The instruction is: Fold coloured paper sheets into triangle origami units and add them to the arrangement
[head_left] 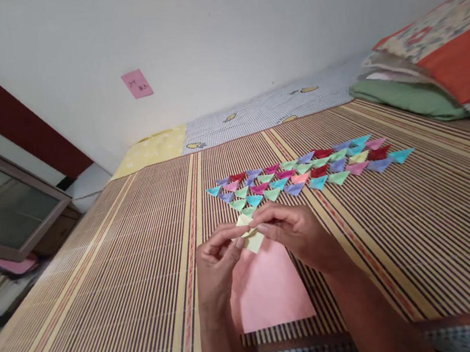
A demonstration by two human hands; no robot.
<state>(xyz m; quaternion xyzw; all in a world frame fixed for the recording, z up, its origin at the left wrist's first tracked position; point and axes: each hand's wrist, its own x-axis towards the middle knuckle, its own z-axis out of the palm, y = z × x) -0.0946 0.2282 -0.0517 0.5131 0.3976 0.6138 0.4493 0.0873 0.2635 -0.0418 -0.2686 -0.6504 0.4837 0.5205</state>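
Head view | left hand [218, 257] and right hand [302, 233] are both pinching the pale-yellow paper [254, 244] in narrow grips | paper is showing at the far edge of the pink sheet [272, 296] | folded triangles [339, 178] are lying beyond it in rows

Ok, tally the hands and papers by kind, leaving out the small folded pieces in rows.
Hands: 2, the left hand and right hand
Pale yellow paper, held: 1
Pink sheet, lying flat: 1
Pink wall note: 1
Total: 5
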